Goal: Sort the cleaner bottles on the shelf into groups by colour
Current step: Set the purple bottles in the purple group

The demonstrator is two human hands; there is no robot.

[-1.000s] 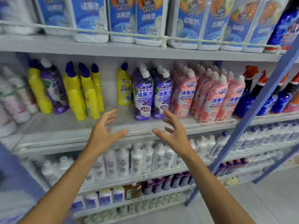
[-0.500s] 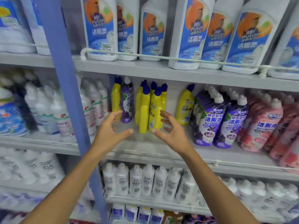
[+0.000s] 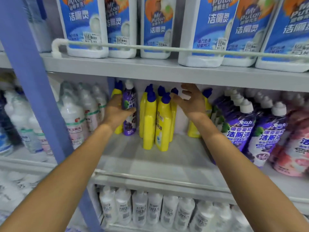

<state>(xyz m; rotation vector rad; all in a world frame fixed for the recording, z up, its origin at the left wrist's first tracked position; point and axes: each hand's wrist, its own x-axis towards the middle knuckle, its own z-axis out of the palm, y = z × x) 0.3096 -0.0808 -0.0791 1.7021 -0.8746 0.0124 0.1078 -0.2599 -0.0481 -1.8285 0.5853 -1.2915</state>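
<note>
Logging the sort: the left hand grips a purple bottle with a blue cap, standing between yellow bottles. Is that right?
Not quite. In the head view the purple bottle gripped by the left hand has a white cap, not blue; it does stand between yellow bottles.

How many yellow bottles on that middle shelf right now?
7 yellow bottles, by blue caps: one far left beside the purple bottle the left hand grips, five clustered centre, one behind the right hand. The cluster overlaps, so more may be hidden.
</note>
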